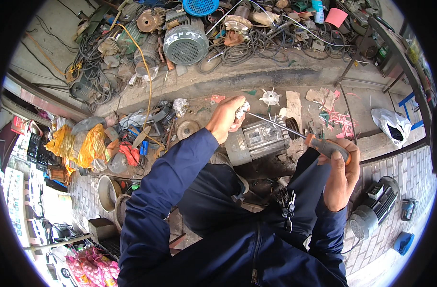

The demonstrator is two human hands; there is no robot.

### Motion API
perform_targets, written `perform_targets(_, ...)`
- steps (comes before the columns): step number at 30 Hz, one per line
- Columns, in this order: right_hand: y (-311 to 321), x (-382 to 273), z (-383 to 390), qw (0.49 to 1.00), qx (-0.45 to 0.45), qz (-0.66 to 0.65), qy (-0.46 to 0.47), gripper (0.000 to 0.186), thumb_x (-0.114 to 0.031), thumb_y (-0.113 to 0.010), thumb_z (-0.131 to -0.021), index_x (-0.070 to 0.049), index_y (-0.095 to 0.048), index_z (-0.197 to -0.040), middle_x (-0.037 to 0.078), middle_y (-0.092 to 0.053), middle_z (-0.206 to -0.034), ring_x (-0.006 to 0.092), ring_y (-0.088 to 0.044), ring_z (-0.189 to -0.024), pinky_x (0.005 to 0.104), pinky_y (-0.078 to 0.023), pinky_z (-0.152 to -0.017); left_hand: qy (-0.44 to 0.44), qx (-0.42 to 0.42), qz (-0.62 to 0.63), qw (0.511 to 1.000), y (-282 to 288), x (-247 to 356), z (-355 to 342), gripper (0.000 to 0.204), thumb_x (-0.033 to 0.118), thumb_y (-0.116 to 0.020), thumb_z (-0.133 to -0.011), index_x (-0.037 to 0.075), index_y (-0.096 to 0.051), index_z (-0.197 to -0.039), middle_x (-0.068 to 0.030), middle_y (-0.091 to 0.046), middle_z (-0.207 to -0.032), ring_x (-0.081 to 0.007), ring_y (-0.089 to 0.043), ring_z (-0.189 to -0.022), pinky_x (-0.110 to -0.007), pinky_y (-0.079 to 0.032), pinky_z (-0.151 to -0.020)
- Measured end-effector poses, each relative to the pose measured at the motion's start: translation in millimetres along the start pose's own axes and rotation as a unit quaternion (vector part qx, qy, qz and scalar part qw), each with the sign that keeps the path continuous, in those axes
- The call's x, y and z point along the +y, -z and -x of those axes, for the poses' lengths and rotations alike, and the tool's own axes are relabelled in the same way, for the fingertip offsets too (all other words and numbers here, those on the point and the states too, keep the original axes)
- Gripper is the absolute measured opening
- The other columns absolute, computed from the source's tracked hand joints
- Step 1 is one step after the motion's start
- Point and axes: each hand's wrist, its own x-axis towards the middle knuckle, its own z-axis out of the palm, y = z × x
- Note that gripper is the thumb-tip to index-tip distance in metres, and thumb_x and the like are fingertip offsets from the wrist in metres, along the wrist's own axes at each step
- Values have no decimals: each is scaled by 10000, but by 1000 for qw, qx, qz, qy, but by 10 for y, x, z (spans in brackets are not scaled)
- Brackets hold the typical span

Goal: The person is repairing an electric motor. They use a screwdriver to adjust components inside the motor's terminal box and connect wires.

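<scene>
My right hand [342, 174] is wrapped round the orange and grey handle of a screwdriver [323, 146]. Its long shaft points up and left toward my left hand [227, 117], which is closed on a small whitish piece [242, 110]. The shaft's tip meets or lies just beside that piece; I cannot tell which. Beneath the shaft an electric motor [264, 140] with a grey finned body lies on its side. A white fan wheel [270, 98] rests on the ground beyond it.
Motors, cables and parts are heaped along the far side, including a large grey motor [186, 44]. Yellow plastic bags [91, 148] lie left among scrap. A metal frame [404, 57] stands right, near a white bag [391, 125]. Another motor [377, 208] sits on the paving at right.
</scene>
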Motion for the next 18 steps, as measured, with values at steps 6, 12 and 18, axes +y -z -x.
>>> perform_targets(6, 153, -163, -58, 984, -69, 61, -153, 289, -243, -620, -1068, 32, -588, -1154, 101, -676, -841, 74, -501, -497, 218, -392, -470, -129, 64, -27, 989, -105, -60, 14, 294, 303, -504, -1082, 76, -568, -907, 18, -492, -726, -55, -406, -544, -236, -303, -456)
perform_targets(12, 177, 8, -4, 960, -128, 187, 165, 276, -177, -729, -973, 15, -590, -1114, 135, -628, -1039, 170, -606, -835, 283, -496, -781, -132, 42, -31, 990, -9, -58, 31, 310, 326, -489, -1104, 72, -574, -950, 6, -518, -811, -48, -400, -525, -232, -293, -438)
perform_targets(18, 131, -31, 60, 980, -71, 68, 171, 306, -252, -654, -1016, 19, -574, -1135, 186, -597, -1144, 241, -566, -1055, 370, -442, -977, -108, 16, -48, 993, -87, -124, 42, 316, 322, -494, -1099, 62, -580, -942, 7, -510, -782, -50, -392, -513, -229, -286, -439)
